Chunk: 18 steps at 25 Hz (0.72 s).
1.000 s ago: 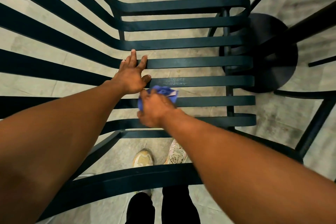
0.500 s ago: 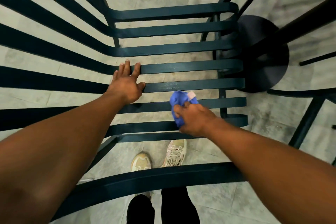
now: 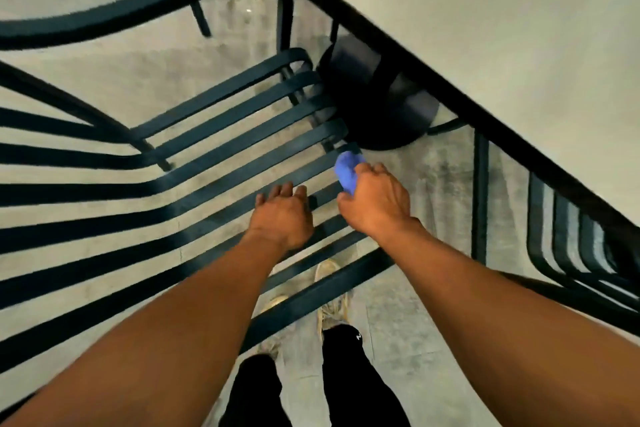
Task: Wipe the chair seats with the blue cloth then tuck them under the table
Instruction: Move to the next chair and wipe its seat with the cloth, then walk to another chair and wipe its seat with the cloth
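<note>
A dark green slatted metal chair [image 3: 221,135] fills the left and middle of the head view, seen from above. My right hand [image 3: 375,204] is shut on the bunched blue cloth [image 3: 347,170], pressing it at the right end of a seat slat, close to the seat's front edge. My left hand [image 3: 282,215] lies palm down on the slats just left of it, fingers together and holding nothing. The pale table top [image 3: 502,28] with its dark edge runs diagonally across the upper right, and its round black base [image 3: 377,104] stands just beyond the seat's front edge.
A second slatted chair [image 3: 571,239] sits at the right, partly under the table. Another chair's curved frame [image 3: 138,14] crosses the upper left. My two shoes [image 3: 330,298] stand on the grey tiled floor below the chair back.
My right hand has swept the cloth rightward along the slats to the seat's right end. The view has swung and tilted, bringing the table top into sight. My left hand stays on the slats.
</note>
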Available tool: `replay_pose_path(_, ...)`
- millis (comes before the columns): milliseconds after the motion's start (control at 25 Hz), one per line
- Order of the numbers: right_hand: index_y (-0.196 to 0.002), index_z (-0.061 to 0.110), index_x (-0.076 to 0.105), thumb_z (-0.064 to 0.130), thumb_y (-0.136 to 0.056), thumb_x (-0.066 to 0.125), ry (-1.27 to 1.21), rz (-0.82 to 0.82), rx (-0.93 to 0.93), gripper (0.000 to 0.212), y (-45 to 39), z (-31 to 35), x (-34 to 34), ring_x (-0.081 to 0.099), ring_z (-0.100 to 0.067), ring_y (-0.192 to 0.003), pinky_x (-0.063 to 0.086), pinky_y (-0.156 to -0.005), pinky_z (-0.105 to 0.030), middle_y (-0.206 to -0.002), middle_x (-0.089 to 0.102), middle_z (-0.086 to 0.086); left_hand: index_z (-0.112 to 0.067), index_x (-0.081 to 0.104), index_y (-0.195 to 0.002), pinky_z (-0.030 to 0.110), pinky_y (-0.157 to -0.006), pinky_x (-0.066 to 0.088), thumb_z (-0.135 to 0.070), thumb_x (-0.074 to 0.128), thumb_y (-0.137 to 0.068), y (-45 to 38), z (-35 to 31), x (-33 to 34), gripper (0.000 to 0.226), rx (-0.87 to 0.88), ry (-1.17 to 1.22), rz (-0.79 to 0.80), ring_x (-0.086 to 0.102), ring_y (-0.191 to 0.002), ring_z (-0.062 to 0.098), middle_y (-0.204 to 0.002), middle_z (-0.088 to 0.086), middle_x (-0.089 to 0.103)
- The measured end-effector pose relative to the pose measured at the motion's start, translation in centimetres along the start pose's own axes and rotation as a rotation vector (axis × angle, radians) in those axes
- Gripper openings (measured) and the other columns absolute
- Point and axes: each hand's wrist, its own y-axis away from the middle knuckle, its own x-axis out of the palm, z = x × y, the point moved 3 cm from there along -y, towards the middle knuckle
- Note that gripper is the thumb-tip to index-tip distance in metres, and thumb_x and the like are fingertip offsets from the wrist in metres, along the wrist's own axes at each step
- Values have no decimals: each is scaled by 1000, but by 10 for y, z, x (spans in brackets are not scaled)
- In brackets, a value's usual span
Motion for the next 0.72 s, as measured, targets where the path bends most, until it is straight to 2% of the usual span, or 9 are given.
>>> replay_pose_path(160, -137, 21, 48, 25, -93, 52, -149, -227, 89, 45, 60, -20, -44, 37, -31, -126, 45, -95, -38, -140, 35, -11, -19, 10, -154, 48, -118, 12, -43, 48, -94, 15, -59, -55, 75, 210, -41, -204, 17, -147, 28, -160, 8, 18)
replay_pose_path(280, -142, 22, 44, 11, -90, 50, -223, -354, 163, 53, 119, -43, -71, 33, -33, -132, 44, -92, -40, -150, 31, -11, -15, 9, -154, 47, -118, 16, -40, 53, -90, 45, -104, -80, 82, 438, -155, -234, 19, -146, 30, -160, 12, 19)
replay_pose_path(480, -144, 20, 42, 11, -86, 55, -264, -343, 434, 60, 223, -87, -72, 34, -34, -135, 41, -101, -40, -149, 35, -12, -14, 18, -152, 42, -115, 19, -39, 52, -89, 124, -173, -70, 76, 741, -406, -142, 22, -144, 28, -158, 12, 23)
replay_pose_path(600, -144, 23, 40, 16, -86, 56, -294, -245, 581, 60, 274, -105, -54, 37, -30, -130, 43, -99, -38, -144, 38, -9, -16, 21, -150, 43, -113, 25, -39, 51, -90, 165, -203, -44, 71, 827, -495, -31, 27, -140, 27, -154, 8, 29)
replay_pose_path(720, -137, 26, 47, 21, -86, 57, -360, -183, 728, 52, 327, -128, -41, 44, -29, -121, 44, -94, -37, -133, 45, -8, -17, 21, -150, 46, -113, 28, -39, 48, -93, 209, -236, -13, 67, 887, -570, 80, 29, -140, 28, -153, 9, 31)
